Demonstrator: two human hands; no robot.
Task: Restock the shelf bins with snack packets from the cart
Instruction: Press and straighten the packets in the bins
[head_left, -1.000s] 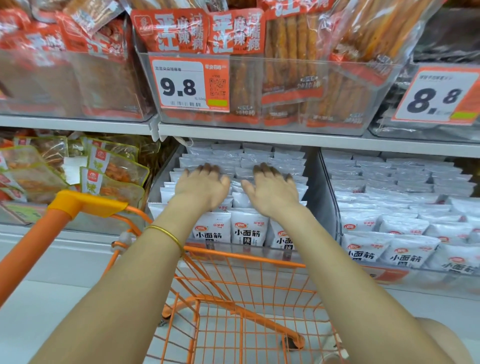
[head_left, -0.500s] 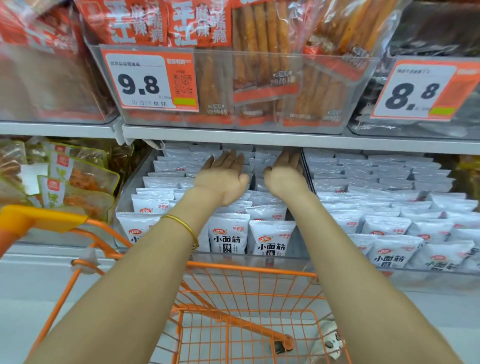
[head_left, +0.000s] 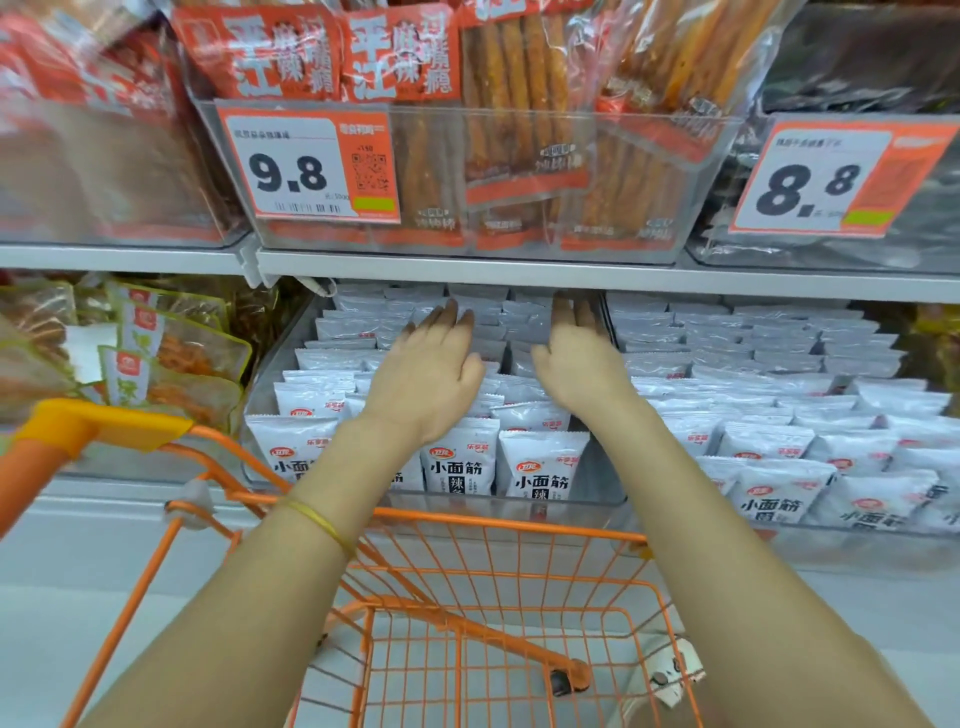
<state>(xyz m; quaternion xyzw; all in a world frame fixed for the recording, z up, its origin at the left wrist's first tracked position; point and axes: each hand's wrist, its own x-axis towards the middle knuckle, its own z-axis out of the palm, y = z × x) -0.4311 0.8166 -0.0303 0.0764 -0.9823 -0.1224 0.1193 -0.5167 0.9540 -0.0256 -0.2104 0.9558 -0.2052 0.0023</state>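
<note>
Left hand (head_left: 423, 379) and right hand (head_left: 579, 364) flat, fingers straight, pressing white packets (head_left: 540, 467) in bin (head_left: 283, 353) — judged nearly full; 0 packets seen in orange cart (head_left: 493, 524) — little left.

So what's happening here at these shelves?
A person is restocking in a shop. Both the left hand and the right hand reach, fingers straight, over rows of white snack packets standing in a clear bin, apparently tidying them. Neither hand grips a packet. An orange cart stands right below the arms.
</note>
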